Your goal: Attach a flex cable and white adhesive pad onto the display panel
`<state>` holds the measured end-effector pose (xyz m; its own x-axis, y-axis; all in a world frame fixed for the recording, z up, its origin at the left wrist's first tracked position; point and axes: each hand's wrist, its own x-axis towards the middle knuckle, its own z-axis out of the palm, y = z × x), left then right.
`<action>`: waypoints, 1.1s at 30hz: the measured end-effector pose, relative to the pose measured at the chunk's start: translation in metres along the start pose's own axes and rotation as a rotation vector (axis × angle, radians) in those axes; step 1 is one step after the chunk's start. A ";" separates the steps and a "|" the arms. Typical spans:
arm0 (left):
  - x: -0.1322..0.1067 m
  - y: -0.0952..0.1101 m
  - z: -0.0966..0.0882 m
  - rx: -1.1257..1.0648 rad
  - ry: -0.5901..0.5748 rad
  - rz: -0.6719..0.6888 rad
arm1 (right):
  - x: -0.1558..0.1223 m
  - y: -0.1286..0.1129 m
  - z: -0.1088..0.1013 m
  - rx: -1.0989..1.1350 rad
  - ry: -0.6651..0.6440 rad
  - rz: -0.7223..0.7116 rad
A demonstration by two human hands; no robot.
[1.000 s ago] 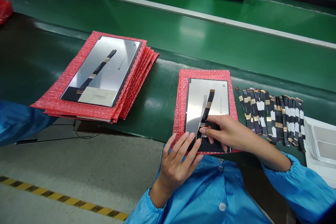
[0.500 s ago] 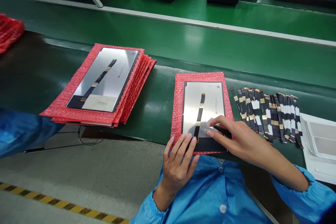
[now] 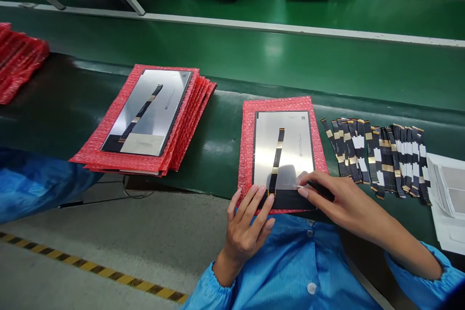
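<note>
An LCD panel with a silver back and a black lower strip lies on red bubble-wrap bags before me. A black flex cable with gold bands runs lengthwise over it, its lower end on the black strip. My left hand is open, its fingers resting on the panel's lower left edge, fingertips beside the cable's lower end. My right hand pinches a slim black tool between thumb and forefinger over the panel's lower right. Whether it is tweezers or a pen I cannot tell.
Several loose flex cables lie in a row at right, beside white sheets. At left is a stack of red bags topped by another panel with a cable. More red bags and a co-worker's blue sleeve are farther left.
My right hand has shifted slightly right and down, with the black tool still in it. My left hand stays at the panel's edge. The view has turned a little.
</note>
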<state>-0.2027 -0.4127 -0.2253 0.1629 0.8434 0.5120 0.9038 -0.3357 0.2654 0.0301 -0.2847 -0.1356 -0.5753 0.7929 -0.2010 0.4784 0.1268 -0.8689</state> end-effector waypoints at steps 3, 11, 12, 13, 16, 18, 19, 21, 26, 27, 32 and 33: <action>0.001 0.001 0.000 0.005 0.007 -0.011 | 0.000 0.003 0.001 -0.033 -0.028 -0.020; 0.006 0.011 -0.002 0.061 0.005 -0.071 | -0.001 0.003 0.000 -0.051 -0.028 -0.062; 0.007 0.012 -0.002 0.066 0.005 -0.077 | -0.001 0.003 0.000 -0.047 -0.027 -0.067; 0.007 0.013 -0.002 0.070 0.005 -0.080 | -0.001 0.003 0.000 -0.043 -0.027 -0.069; 0.008 0.014 -0.001 0.077 0.013 -0.079 | -0.001 0.003 0.000 -0.023 -0.029 -0.060; 0.008 0.013 0.000 0.061 0.016 -0.081 | -0.002 0.004 -0.001 -0.002 -0.029 -0.049; 0.007 0.012 0.000 0.042 0.016 -0.086 | -0.003 0.005 -0.001 0.008 -0.026 -0.044; 0.005 0.009 0.001 -0.012 0.019 -0.098 | -0.005 0.007 -0.003 0.035 -0.011 -0.038; 0.003 0.005 0.003 -0.026 0.007 -0.086 | -0.011 0.005 -0.005 0.123 0.077 -0.055; 0.003 0.005 0.003 -0.003 0.001 -0.085 | -0.014 0.004 -0.005 0.113 0.099 -0.055; 0.001 0.004 0.006 -0.039 0.023 -0.118 | -0.040 0.009 -0.001 0.171 0.123 0.010; -0.001 0.003 0.008 -0.068 0.032 -0.141 | -0.048 0.012 0.001 0.221 0.120 0.022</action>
<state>-0.1970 -0.4114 -0.2316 0.0225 0.8708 0.4912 0.8877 -0.2434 0.3908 0.0627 -0.3214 -0.1368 -0.4771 0.8607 -0.1777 0.3263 -0.0143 -0.9452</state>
